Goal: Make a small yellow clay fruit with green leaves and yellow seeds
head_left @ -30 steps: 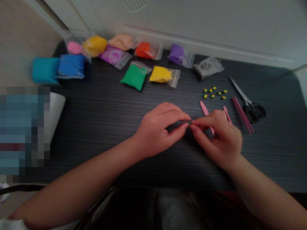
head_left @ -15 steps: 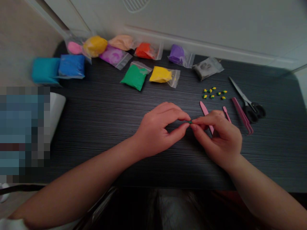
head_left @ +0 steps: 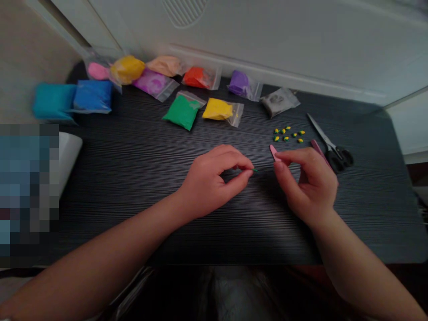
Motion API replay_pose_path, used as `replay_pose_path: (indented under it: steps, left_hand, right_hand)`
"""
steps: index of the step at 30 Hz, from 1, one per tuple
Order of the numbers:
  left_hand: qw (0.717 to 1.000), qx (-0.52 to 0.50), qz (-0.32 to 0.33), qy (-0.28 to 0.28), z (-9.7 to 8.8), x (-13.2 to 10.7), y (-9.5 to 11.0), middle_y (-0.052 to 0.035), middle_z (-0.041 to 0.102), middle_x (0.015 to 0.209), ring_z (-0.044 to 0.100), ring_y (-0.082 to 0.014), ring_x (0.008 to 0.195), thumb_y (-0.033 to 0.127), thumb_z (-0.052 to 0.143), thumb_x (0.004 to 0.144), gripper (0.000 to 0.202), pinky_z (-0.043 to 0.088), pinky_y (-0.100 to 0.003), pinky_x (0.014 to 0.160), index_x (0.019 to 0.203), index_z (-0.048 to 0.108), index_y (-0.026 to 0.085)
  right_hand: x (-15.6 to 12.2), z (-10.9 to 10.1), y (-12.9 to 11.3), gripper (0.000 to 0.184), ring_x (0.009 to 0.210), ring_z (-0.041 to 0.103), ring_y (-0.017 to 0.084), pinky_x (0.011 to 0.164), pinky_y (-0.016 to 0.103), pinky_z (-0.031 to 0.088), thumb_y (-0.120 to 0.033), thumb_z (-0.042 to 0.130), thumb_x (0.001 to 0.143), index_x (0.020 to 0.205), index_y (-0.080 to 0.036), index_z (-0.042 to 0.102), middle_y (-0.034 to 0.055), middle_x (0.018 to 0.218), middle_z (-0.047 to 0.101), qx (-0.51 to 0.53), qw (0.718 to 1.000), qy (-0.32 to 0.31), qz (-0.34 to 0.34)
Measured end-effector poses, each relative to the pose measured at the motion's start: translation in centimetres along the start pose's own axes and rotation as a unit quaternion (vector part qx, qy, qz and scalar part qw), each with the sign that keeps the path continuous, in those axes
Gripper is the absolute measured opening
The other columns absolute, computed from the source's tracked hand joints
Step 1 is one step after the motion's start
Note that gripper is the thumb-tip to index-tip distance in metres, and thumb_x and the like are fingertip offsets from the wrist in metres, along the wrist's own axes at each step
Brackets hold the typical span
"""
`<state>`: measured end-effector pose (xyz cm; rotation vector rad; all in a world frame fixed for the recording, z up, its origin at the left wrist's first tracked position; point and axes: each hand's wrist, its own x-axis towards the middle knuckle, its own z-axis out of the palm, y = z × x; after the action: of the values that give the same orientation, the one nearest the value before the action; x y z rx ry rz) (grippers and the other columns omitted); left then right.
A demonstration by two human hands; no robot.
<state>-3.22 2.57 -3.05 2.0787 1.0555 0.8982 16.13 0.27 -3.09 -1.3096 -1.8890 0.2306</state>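
Note:
My left hand (head_left: 217, 178) pinches a thin green piece of clay (head_left: 254, 170) between thumb and forefinger, its tip poking out to the right. To the right, my right hand (head_left: 306, 183) has thumb and forefinger closed over the pink clay knife (head_left: 273, 152), hiding most of it. I cannot make out whether anything is between those fingertips. Beyond this hand lie several tiny yellow-and-green clay pieces (head_left: 286, 138). Pink tweezers (head_left: 320, 151) are partly covered by the right hand, and black-handled scissors (head_left: 329, 145) rest just past them.
Bags of green clay (head_left: 182, 111), yellow clay (head_left: 218, 109), purple clay (head_left: 240, 84), grey clay (head_left: 279, 102), orange clay (head_left: 197, 77) and blue clay (head_left: 92, 96) lie along the back and left of the black table (head_left: 214, 240). A white object (head_left: 71, 154) stands at the left edge.
My hands have parted: the right has moved away from the green clay piece to over the pink knife. The green piece stays in my left hand. The view has shifted slightly.

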Motion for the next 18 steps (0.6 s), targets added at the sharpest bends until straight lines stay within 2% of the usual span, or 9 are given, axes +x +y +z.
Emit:
replay_pose_path:
  steps: [2, 4, 5, 6, 9, 11, 13, 15, 18]
  left_hand:
    - [1.0, -0.014, -0.019, 0.002, -0.1, 0.1, 0.0, 0.0001, 0.062, 0.077, 0.054, -0.0107, 0.07, 0.018, 0.057, 0.075, 0.009, 0.041, -0.023, 0.065, 0.08, 0.065, 0.018]
    - [0.998, -0.037, -0.043, 0.008, -0.3, 0.3, 0.0, 0.0003, 0.062, 0.076, 0.053, -0.0103, 0.068, 0.019, 0.057, 0.075, 0.009, 0.04, -0.022, 0.062, 0.08, 0.065, 0.018]
    - [0.997, -0.051, -0.058, 0.011, -0.4, 0.4, 0.0, 0.0003, 0.061, 0.076, 0.053, -0.0103, 0.068, 0.02, 0.058, 0.075, 0.009, 0.039, -0.022, 0.061, 0.079, 0.065, 0.018]
    - [0.995, -0.068, -0.073, 0.015, -0.4, 0.4, -0.1, 0.0001, 0.061, 0.076, 0.053, -0.0106, 0.068, 0.022, 0.058, 0.075, 0.009, 0.039, -0.022, 0.06, 0.079, 0.065, 0.018]
    - [0.98, -0.14, -0.138, 0.024, -0.4, 0.7, -0.4, -0.0005, 0.061, 0.076, 0.053, -0.0119, 0.068, 0.027, 0.06, 0.073, 0.011, 0.039, -0.024, 0.062, 0.078, 0.065, 0.018]
    - [0.955, -0.223, -0.194, 0.04, -0.3, 0.8, -0.7, 0.0, 0.062, 0.073, 0.053, -0.0116, 0.066, 0.029, 0.063, 0.07, 0.013, 0.039, -0.024, 0.063, 0.077, 0.065, 0.018]
    - [0.913, -0.32, -0.244, 0.063, -0.2, 0.9, -1.1, 0.0012, 0.061, 0.071, 0.051, -0.0098, 0.062, 0.028, 0.067, 0.067, 0.015, 0.038, -0.023, 0.059, 0.077, 0.065, 0.018]
    - [0.87, -0.404, -0.273, 0.075, -0.2, 1.0, -1.4, 0.0021, 0.058, 0.067, 0.048, -0.0079, 0.057, 0.026, 0.07, 0.064, 0.016, 0.036, -0.022, 0.055, 0.077, 0.065, 0.018]
    - [0.82, -0.487, -0.293, 0.07, -0.4, 1.1, -1.7, 0.0022, 0.055, 0.063, 0.045, -0.0061, 0.055, 0.022, 0.07, 0.065, 0.013, 0.033, -0.019, 0.051, 0.074, 0.064, 0.016]
  right_hand:
    - [0.6, -1.7, 2.1, 0.018, 0.08, 0.056, 0.018, 0.075, 0.035, 0.043, -0.021, 0.054, 0.079, 0.096, -0.022, 0.061, 0.0043, 0.085, 0.061, -0.093, 0.994, 0.055, 0.028]
    - [0.9, -4.1, 4.8, 0.025, 0.084, 0.056, 0.019, 0.075, 0.036, 0.043, -0.027, 0.048, 0.082, 0.105, -0.02, 0.057, 0.0072, 0.093, 0.059, -0.19, 0.971, 0.09, 0.115]
    - [0.9, -5.4, 6.1, 0.028, 0.087, 0.056, 0.02, 0.077, 0.035, 0.043, -0.03, 0.046, 0.083, 0.108, -0.021, 0.056, 0.0081, 0.097, 0.059, -0.233, 0.956, 0.058, 0.171]
    - [0.8, -6.6, 7.4, 0.028, 0.082, 0.057, 0.02, 0.075, 0.036, 0.043, -0.032, 0.05, 0.081, 0.105, -0.02, 0.058, 0.0095, 0.094, 0.061, -0.243, 0.949, 0.03, 0.198]
    - [-0.1, -9.0, 10.0, 0.025, 0.066, 0.057, 0.021, 0.061, 0.035, 0.042, -0.035, 0.061, 0.07, 0.089, -0.02, 0.066, 0.0083, 0.076, 0.064, -0.245, 0.94, -0.052, 0.23]
    - [-0.6, -9.5, 10.7, 0.029, 0.067, 0.058, 0.021, 0.06, 0.035, 0.042, -0.036, 0.06, 0.07, 0.093, -0.02, 0.065, 0.0077, 0.077, 0.064, -0.239, 0.936, -0.099, 0.238]
    - [-0.8, -9.5, 11.0, 0.035, 0.07, 0.058, 0.022, 0.061, 0.035, 0.042, -0.036, 0.059, 0.07, 0.1, -0.019, 0.063, 0.0076, 0.082, 0.064, -0.234, 0.933, -0.127, 0.244]
    - [-0.7, -9.5, 11.1, 0.04, 0.068, 0.057, 0.021, 0.06, 0.035, 0.042, -0.036, 0.061, 0.067, 0.104, -0.02, 0.062, 0.0059, 0.079, 0.063, -0.228, 0.929, -0.142, 0.255]
    - [-0.5, -10.2, 11.4, 0.04, 0.057, 0.056, 0.02, 0.053, 0.033, 0.04, -0.036, 0.066, 0.061, 0.099, -0.022, 0.063, 0.002, 0.066, 0.062, -0.211, 0.925, -0.138, 0.284]
